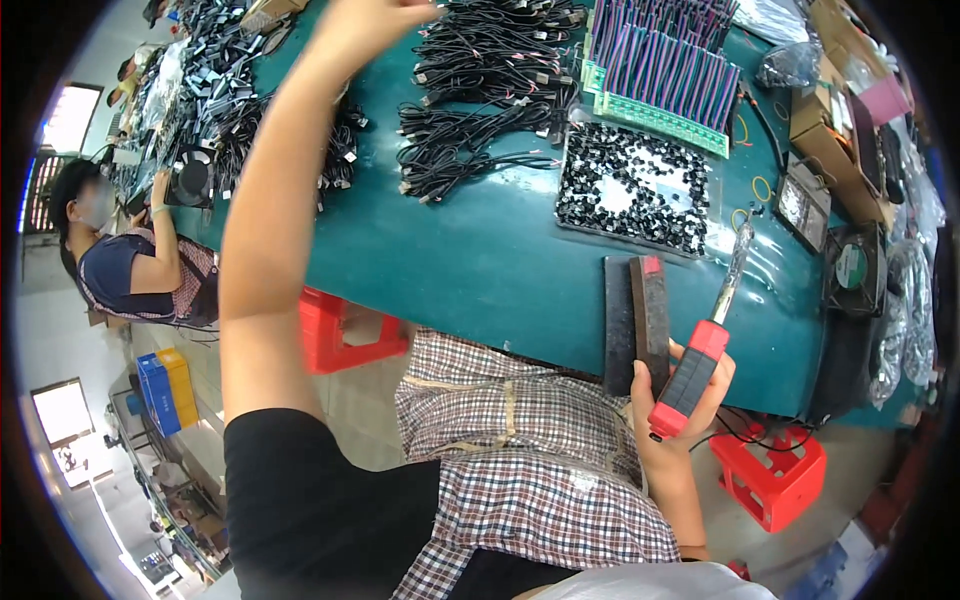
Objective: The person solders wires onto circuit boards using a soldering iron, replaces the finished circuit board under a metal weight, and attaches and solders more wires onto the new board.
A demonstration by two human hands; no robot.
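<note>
Closed around the red and black handle of a soldering iron (690,375), my right hand (708,398) is at the table's front edge. The iron's metal shaft points away over the table. Just left of it stand a dark flat bar (619,325) and a second dark bar with a red end (651,305); my right thumb is against the nearer one. My left arm stretches far across the table. My left hand (375,22) is cut off by the top edge, beside bundles of black cables (490,60), and its fingers are mostly hidden.
A clear tray of small black parts (632,190) lies mid-table, below green circuit boards with purple wires (660,70). Small fans (855,270) and cardboard boxes (825,120) line the right side. Red stools (775,470) stand below. Another person (130,255) works at the left.
</note>
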